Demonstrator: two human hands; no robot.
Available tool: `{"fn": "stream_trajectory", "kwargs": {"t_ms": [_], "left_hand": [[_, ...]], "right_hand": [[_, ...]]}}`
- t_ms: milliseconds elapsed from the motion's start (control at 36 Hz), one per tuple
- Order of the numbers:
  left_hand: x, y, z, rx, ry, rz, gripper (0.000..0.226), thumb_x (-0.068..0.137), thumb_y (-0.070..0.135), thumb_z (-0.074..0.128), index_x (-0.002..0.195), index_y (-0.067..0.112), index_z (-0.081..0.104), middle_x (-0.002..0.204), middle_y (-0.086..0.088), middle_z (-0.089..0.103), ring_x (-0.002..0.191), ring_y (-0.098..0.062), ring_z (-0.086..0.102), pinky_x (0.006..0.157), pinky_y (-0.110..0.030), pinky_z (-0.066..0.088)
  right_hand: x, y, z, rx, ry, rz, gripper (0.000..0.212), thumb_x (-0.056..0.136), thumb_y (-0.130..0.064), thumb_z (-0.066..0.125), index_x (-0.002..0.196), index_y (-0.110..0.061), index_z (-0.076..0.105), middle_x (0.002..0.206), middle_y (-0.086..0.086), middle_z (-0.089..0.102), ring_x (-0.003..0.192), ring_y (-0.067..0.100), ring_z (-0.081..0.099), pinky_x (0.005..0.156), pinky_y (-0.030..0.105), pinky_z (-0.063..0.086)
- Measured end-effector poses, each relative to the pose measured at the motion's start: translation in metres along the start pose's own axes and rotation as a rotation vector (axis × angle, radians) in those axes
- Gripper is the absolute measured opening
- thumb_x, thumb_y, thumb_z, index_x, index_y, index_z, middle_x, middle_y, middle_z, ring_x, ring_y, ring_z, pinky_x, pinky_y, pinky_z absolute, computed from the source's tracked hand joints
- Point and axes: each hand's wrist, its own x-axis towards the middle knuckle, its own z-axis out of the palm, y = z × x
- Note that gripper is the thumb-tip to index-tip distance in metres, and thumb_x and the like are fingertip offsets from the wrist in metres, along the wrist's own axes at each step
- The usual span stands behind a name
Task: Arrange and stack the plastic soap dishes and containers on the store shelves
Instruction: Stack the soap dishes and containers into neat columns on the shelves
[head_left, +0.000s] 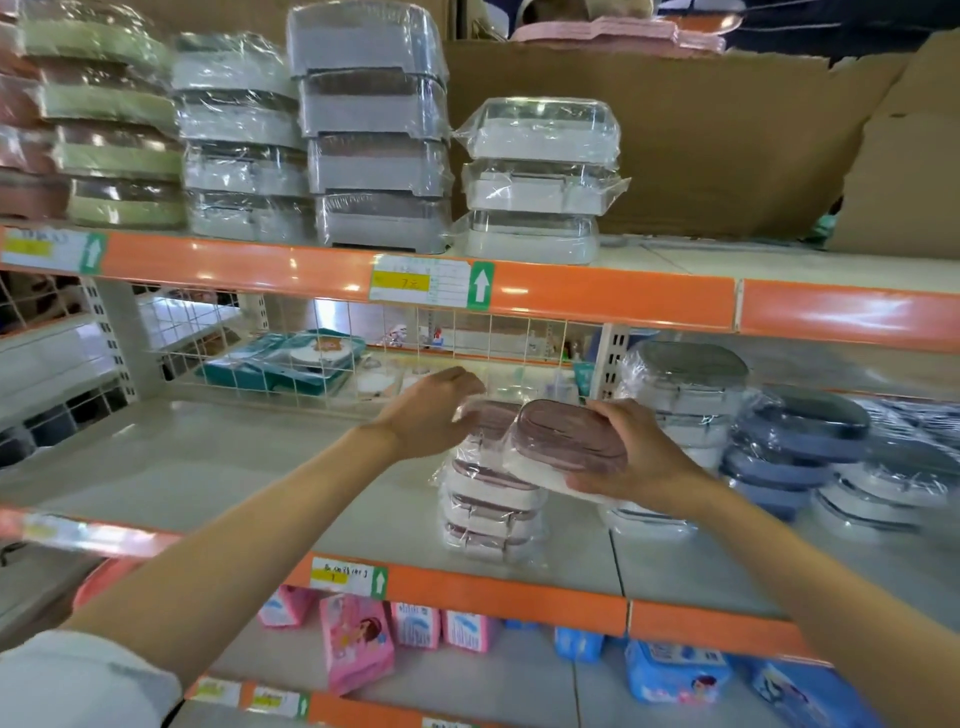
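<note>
Right hand: we see the right hand (631, 457) holding a wrapped soap dish (569, 444), pink-brown lid over a white base, tilted, its fingers closed around the dish's right end and underside.
Held dish position: we note it sits just above and right of the top of the pink-and-white stack (493, 499), overlapping it in view; we cannot tell whether they touch.
Left hand: we see the left hand (428, 410) at the top of that same stack, fingers curled down onto the wrap of the uppermost dish, steadying it.
Stack location: on the middle shelf (218, 467), near its front edge, right of centre.
Neighbours right: a grey-lidded stack (685, 395) and blue dishes (800, 441) stand just beside, all in clear wrap.
Upper shelf: we count a white stack (537, 182) three high, a taller grey stack (371, 124), a pale stack (241, 140) and a green stack (111, 119), side by side.
Behind them: brown cardboard (675, 140).
Shelf edge: orange strip with price label (431, 280).
Bottom shelf: pink packs (356, 642) and blue packs (675, 673).
</note>
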Motion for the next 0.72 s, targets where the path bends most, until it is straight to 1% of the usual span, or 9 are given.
{"fn": "stream_trajectory", "kwargs": {"t_ms": [111,222,278,361,417,472,556,611,722], "left_hand": [[0.020,0.005,0.014,-0.020,-0.267,0.027,0.072,0.089,0.037,0.062,0.145,0.006,0.030,0.146,-0.007,0.036,0.135,-0.021,0.035,0.110,-0.028,0.027],[0.038,0.015,0.020,-0.008,-0.451,0.012,0.089,0.089,0.035,0.062,0.151,0.007,0.006,0.160,-0.007,0.005,0.147,-0.019,0.006,0.119,-0.031,0.009],[0.047,0.017,0.024,0.048,-0.532,0.003,0.095,0.088,0.037,0.062,0.151,0.008,-0.002,0.160,-0.008,-0.005,0.147,-0.020,-0.002,0.120,-0.034,0.004],[0.057,0.017,0.032,0.165,-0.635,-0.003,0.104,0.085,0.045,0.064,0.151,0.010,-0.008,0.159,-0.008,-0.010,0.147,-0.022,-0.006,0.120,-0.038,0.001],[0.059,0.018,0.038,0.215,-0.635,-0.004,0.107,0.082,0.049,0.066,0.151,0.009,-0.005,0.160,-0.009,-0.003,0.147,-0.024,0.002,0.120,-0.040,0.005],[0.056,0.021,0.041,0.228,-0.576,0.002,0.103,0.079,0.050,0.069,0.150,0.008,0.007,0.156,-0.009,0.016,0.142,-0.026,0.018,0.117,-0.039,0.014],[0.048,0.025,0.041,0.213,-0.433,0.008,0.089,0.071,0.052,0.074,0.137,0.008,0.035,0.132,-0.007,0.039,0.124,-0.025,0.037,0.106,-0.033,0.030],[0.040,0.028,0.036,0.194,-0.336,-0.002,0.083,0.065,0.052,0.078,0.126,0.009,0.043,0.120,-0.005,0.041,0.114,-0.022,0.040,0.099,-0.032,0.037],[0.017,0.042,0.022,0.157,-0.268,-0.067,0.089,0.061,0.058,0.078,0.128,0.011,0.042,0.118,-0.002,0.038,0.111,-0.018,0.035,0.099,-0.037,0.039]], "right_hand": [[-0.011,0.007,0.001,0.011,0.009,0.055,0.109,0.060,-0.067,0.073,0.146,-0.018,0.026,0.139,-0.004,0.027,0.135,0.013,0.023,0.109,0.024,0.024],[-0.019,0.012,0.002,0.008,0.053,0.074,0.121,0.046,-0.082,0.057,0.147,-0.023,0.026,0.151,-0.005,0.018,0.142,0.012,0.014,0.117,0.035,0.020],[-0.024,0.015,0.002,0.014,0.062,0.073,0.117,0.050,-0.079,0.063,0.146,-0.023,0.026,0.152,-0.006,0.017,0.142,0.012,0.014,0.117,0.036,0.020],[-0.031,0.019,0.001,0.019,0.078,0.071,0.098,0.068,-0.056,0.076,0.145,-0.024,0.027,0.147,-0.009,0.020,0.139,0.009,0.017,0.115,0.030,0.020],[-0.035,0.022,0.000,0.022,0.090,0.062,0.092,0.071,-0.049,0.078,0.144,-0.024,0.029,0.143,-0.009,0.025,0.135,0.009,0.021,0.113,0.026,0.021],[-0.040,0.023,-0.002,0.022,0.093,0.064,0.091,0.072,-0.047,0.078,0.144,-0.023,0.029,0.141,-0.008,0.026,0.133,0.009,0.023,0.110,0.023,0.021],[-0.046,0.023,-0.007,0.006,0.082,0.068,0.089,0.074,-0.045,0.076,0.145,-0.020,0.028,0.140,-0.004,0.026,0.132,0.011,0.023,0.107,0.021,0.021],[-0.051,0.022,-0.012,-0.004,0.076,0.068,0.088,0.075,-0.043,0.076,0.144,-0.018,0.029,0.138,-0.001,0.028,0.131,0.013,0.025,0.105,0.020,0.021],[-0.062,0.022,-0.021,0.036,0.075,0.076,0.095,0.071,-0.049,0.078,0.146,-0.017,0.030,0.141,-0.001,0.029,0.134,0.016,0.026,0.109,0.025,0.024]]}}
